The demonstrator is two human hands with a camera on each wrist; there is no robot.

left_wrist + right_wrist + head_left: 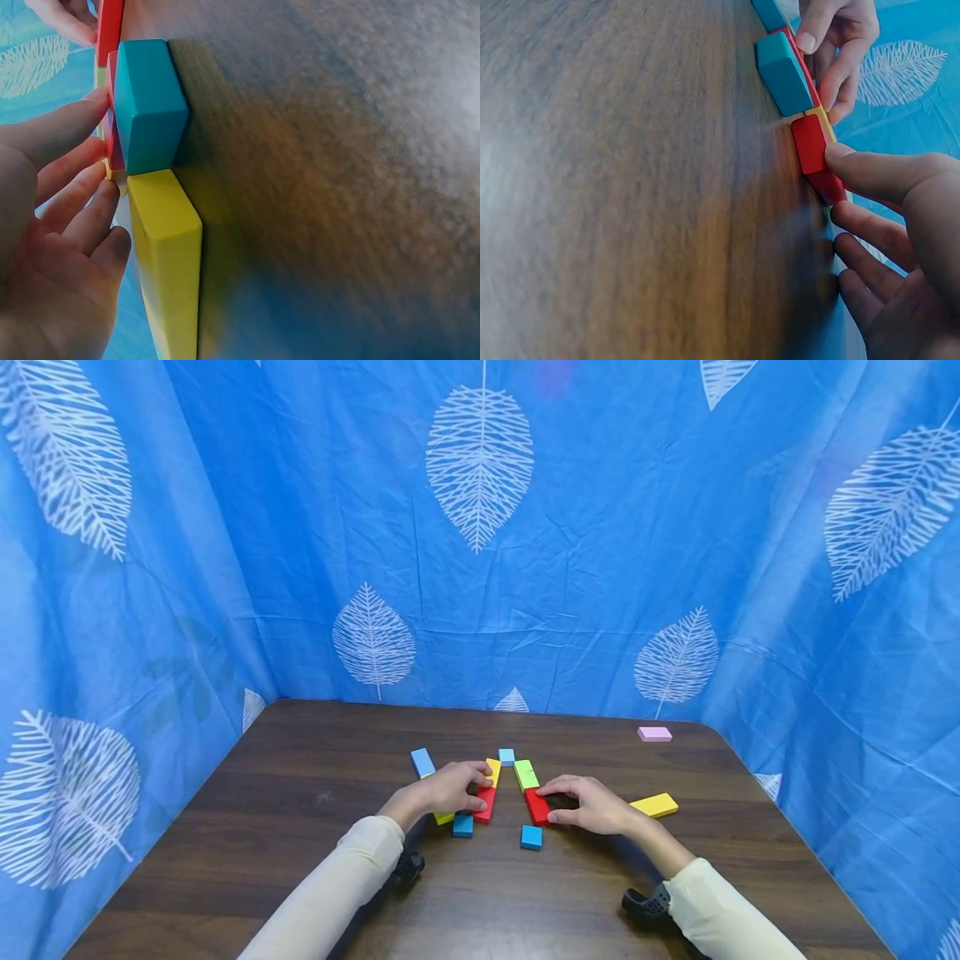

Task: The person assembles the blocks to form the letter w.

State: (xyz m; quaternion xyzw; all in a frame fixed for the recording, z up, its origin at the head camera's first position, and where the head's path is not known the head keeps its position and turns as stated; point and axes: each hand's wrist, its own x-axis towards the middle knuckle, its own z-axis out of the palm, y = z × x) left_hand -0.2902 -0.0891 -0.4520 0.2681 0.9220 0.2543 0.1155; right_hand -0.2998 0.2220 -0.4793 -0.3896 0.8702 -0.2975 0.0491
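Two slanting rows of flat blocks lie on the table, closer together at the far end. My left hand [450, 787] reaches over the left row, its thumb and forefinger pinching a red block [485, 812]. A yellow block [493, 768] continues that row beyond it. My right hand [588, 806] pinches another red block [536, 808] by its outer side, between thumb and forefinger. At that block's far end lies a light green block [526, 774]. Nearer to me are two teal blocks, one beside the left red block [462, 827] and one before the right row [531, 837].
A small light blue block [506, 757] sits between the rows' far ends. Left of my left hand are a blue block [422, 762] and a yellow block [176, 262], partly covered. Rightward lie a long yellow block [655, 806] and a pink block [655, 734]. Blue curtains surround the table.
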